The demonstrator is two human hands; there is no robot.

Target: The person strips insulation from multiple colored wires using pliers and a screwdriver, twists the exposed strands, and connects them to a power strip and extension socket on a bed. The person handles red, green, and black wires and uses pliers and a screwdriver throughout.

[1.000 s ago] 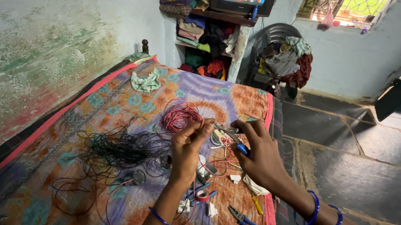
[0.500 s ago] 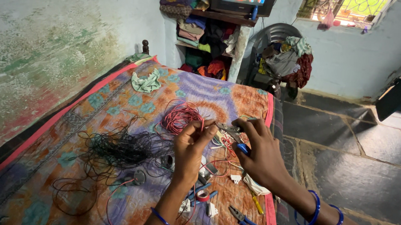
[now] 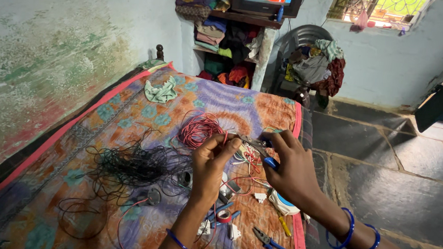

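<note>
My left hand (image 3: 212, 163): thumb and fingertips pressed together on a thin red wire (image 3: 225, 139), held just above the patterned bedspread (image 3: 128, 118). My right hand (image 3: 291, 168): fingers wrapped tight around the blue-handled pliers (image 3: 255, 145), whose nose points toward the left fingertips and meets the wire there; I cannot tell whether the jaws bite it. Both hands hover over the bedspread's right half, near its pink edge. Red wire coil (image 3: 198, 129): on the bedspread just beyond my left hand. Black wire tangle (image 3: 130, 165): spread across the bedspread's middle, left of my left wrist. Second pair of blue-handled pliers (image 3: 275, 245): lying at the bedspread's near right corner, below my right forearm. Small white connectors (image 3: 260, 197) and a red tape roll (image 3: 224, 216): scattered on the bedspread beneath both hands. Pale green cloth (image 3: 161, 91): crumpled at the bedspread's far end. Blue bangles (image 3: 351, 235): on my right wrist, past the bedspread's edge.
</note>
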